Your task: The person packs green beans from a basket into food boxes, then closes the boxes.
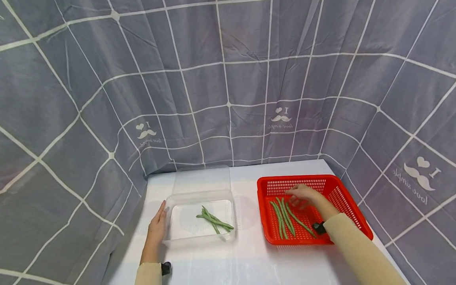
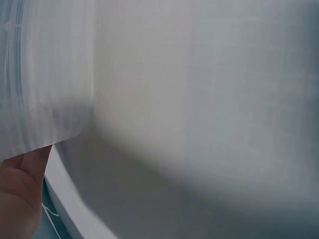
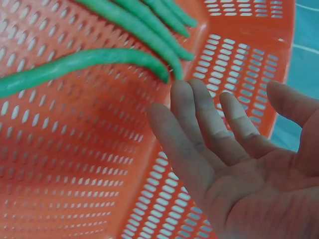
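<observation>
"over the red basket [image 1: 299,241], what is the right hand [image 1: 303,194] holding?"

"nothing. its fingers are a bit bent and the thumb is far from them, so the gap is wide. the fingertips [image 3: 180,92] are just by the ends of the green beans [image 3: 134,30]. i can't tell if they touch."

"where are all the beans?"

"some lie next to each other on the basket floor. one curved bean [image 3: 119,56] bends away from the rest. more beans [image 1: 215,221] lie crossed in the clear box [image 1: 183,225]."

"and the left hand [image 1: 156,227]?"

"it's at the left side of the box. its fingers look straight and it seems to rest on the wall."

"how do you pick up a bean well?"

"i'd go for the curved one, because it has room around it. pinch it near the middle with thumb and finger, and lift slowly. too hard a pinch might snap it. check that no other bean comes along. let the left hand steady the box, with no big squeeze, because the wall looks thin."
</observation>
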Demonstrator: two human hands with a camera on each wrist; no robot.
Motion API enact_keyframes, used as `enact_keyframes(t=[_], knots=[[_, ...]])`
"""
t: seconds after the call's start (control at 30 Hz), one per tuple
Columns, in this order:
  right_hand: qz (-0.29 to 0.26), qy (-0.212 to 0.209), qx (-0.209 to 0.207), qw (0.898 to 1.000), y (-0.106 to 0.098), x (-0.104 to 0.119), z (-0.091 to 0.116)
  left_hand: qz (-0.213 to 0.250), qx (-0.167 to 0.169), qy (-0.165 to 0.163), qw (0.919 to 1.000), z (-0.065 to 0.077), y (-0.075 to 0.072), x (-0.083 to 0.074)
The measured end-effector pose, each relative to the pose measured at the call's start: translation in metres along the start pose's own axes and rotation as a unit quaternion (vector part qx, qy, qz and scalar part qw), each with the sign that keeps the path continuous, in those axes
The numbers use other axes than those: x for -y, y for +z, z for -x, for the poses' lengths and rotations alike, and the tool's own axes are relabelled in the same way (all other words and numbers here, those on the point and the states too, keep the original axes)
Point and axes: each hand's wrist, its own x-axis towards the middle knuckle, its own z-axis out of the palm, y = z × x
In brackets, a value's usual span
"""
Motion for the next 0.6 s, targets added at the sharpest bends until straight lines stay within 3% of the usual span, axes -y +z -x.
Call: enact_keyframes(t=[0.6], knots=[[0.038, 0.074, 0.035, 0.996, -0.003, -0.022, 0.001, -0.001, 0.004, -0.001, 1.0000, -0.001, -0.001, 0.000]])
